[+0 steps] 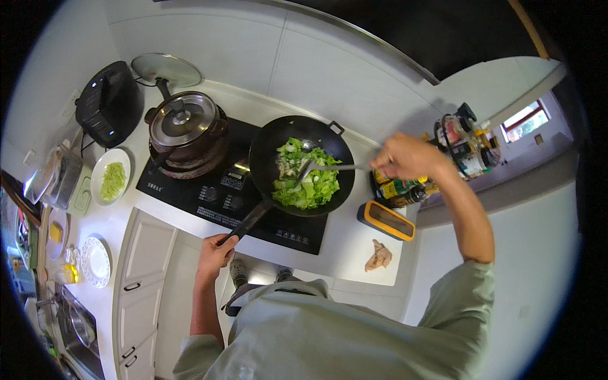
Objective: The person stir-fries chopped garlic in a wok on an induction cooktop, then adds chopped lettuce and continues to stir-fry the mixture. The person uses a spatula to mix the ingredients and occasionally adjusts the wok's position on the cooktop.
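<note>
A black wok (pixel 267 137) stands on the right side of a black glass cooktop (pixel 204 202). Its dark handle (pixel 251 219) points toward me, and my left hand (pixel 216 254) grips the end of it. Chopped green leaves (pixel 313 190), with paler bits among them, lie in the wok. My right hand (pixel 408 154) holds a metal spatula (pixel 332 167) from the right, slightly blurred. The spatula's blade rests among the leaves. On the left of the cooktop sits a dark brown pot (pixel 190 159) under a glass lid (pixel 178 118).
Seasoning bottles (pixel 403 190) crowd the right corner, by a yellow-rimmed box (pixel 387 221) and a crumpled brownish cloth or paper (pixel 378 256). Leftward are a black appliance (pixel 109 104), a white bowl (pixel 97 190) of pale green shreds, a white plate (pixel 96 261) and a sink (pixel 78 323).
</note>
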`<state>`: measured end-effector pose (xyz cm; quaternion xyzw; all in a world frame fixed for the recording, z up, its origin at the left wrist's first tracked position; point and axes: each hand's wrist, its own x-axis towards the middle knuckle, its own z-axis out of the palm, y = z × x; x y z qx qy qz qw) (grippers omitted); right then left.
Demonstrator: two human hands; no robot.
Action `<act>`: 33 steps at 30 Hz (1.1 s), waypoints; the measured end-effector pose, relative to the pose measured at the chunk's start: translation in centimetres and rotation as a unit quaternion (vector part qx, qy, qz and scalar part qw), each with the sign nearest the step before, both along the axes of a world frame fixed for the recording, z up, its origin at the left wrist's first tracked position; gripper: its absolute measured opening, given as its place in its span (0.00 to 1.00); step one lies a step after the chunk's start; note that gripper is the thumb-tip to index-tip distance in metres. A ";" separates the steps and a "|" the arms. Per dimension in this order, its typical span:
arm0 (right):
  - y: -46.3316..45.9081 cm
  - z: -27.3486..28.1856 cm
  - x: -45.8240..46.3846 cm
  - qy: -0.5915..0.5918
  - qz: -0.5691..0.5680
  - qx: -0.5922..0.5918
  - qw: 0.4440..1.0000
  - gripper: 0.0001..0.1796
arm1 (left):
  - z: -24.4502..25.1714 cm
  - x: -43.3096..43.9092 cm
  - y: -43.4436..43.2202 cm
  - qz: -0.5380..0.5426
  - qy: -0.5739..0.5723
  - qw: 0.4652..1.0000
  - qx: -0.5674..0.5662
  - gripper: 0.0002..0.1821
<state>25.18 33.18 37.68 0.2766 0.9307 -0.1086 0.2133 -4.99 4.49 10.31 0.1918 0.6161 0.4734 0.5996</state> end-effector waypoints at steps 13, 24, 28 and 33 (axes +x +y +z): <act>-17.8 -5.1 9.7 0.249 -0.314 0.007 0.916 0.14 | -0.1 -0.2 -0.1 -0.008 -0.021 1.000 0.014 0.13; -17.0 -11.6 7.1 0.147 -0.269 -0.003 0.952 0.13 | -0.3 -0.1 -0.1 -0.003 -0.016 1.000 0.004 0.12; -15.3 -16.2 4.8 0.178 -0.233 0.089 0.952 0.16 | -0.3 -0.1 -0.1 -0.009 -0.002 1.000 0.010 0.12; -14.5 -14.1 6.1 0.254 -0.238 0.073 0.935 0.13 | -0.7 -0.1 -0.1 -0.018 0.008 1.000 0.023 0.13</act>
